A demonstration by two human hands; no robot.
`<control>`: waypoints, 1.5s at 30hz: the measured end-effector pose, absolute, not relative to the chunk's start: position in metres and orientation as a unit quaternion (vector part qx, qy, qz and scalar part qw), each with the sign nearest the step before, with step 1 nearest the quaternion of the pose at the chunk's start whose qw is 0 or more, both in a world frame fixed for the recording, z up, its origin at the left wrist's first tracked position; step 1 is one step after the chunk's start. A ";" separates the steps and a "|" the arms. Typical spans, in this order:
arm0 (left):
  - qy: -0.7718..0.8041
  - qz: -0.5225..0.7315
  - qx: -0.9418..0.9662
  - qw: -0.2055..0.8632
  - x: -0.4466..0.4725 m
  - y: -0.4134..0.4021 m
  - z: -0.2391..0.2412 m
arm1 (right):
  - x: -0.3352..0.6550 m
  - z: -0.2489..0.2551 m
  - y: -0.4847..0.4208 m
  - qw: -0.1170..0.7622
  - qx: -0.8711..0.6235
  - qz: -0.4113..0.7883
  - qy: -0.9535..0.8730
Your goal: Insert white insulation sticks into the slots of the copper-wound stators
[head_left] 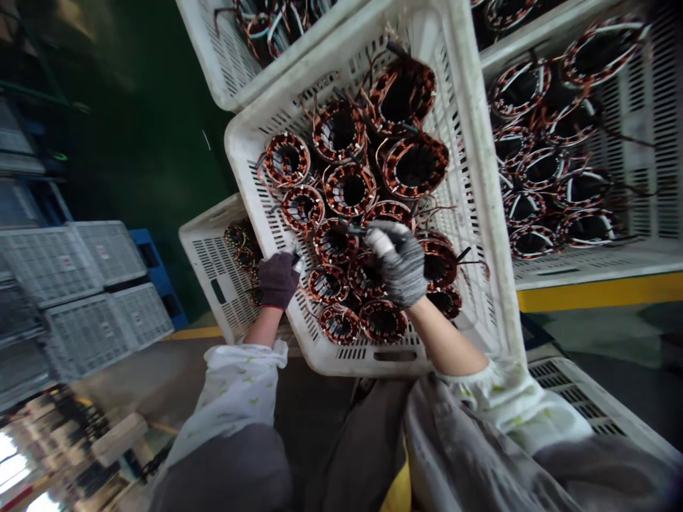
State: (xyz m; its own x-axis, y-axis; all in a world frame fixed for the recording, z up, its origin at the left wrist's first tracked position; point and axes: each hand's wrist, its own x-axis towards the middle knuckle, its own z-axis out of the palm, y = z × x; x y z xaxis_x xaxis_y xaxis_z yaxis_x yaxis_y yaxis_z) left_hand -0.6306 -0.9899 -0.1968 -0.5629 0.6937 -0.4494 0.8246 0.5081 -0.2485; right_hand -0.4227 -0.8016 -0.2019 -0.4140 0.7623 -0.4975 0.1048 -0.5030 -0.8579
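A white slotted crate [480,213] in front of me holds several round motor stators wound with copper wire [352,188]. My right hand [400,263], in a grey knit glove, reaches into the crate and closes its fingers on a stator [384,213] near the middle of the pile. My left hand [277,279], in a dark purple glove, grips the crate's left wall near the front, with a small light object at its fingertips that I cannot make out.
More white crates of stators stand around: one at the right [587,256], one behind at the top [224,64], one lower left [213,263]. Empty grey-white crates [80,284] are stacked at far left. A yellow floor line [597,291] runs under the right crate.
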 end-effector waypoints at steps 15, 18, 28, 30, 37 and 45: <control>0.847 -0.244 0.461 0.105 -0.638 -0.992 -0.195 | -0.481 -0.259 -0.753 0.174 -0.503 0.687 -0.494; 0.848 -0.243 0.457 0.112 -0.639 -0.993 -0.196 | -0.478 -0.257 -0.751 0.166 -0.502 0.683 -0.504; 0.851 -0.242 0.452 0.114 -0.640 -0.999 -0.198 | -0.482 -0.252 -0.747 0.121 -0.512 0.667 -0.528; 0.852 -0.242 0.451 0.112 -0.641 -1.000 -0.199 | -0.479 -0.244 -0.745 0.148 -0.498 0.687 -0.509; 0.849 -0.247 0.459 0.084 -0.644 -0.996 -0.196 | -0.426 -0.227 -0.724 0.392 -0.555 0.622 -0.389; 0.836 -0.268 0.477 0.046 -0.644 -0.983 -0.191 | -0.427 -0.269 -0.715 0.303 -0.607 0.589 -0.439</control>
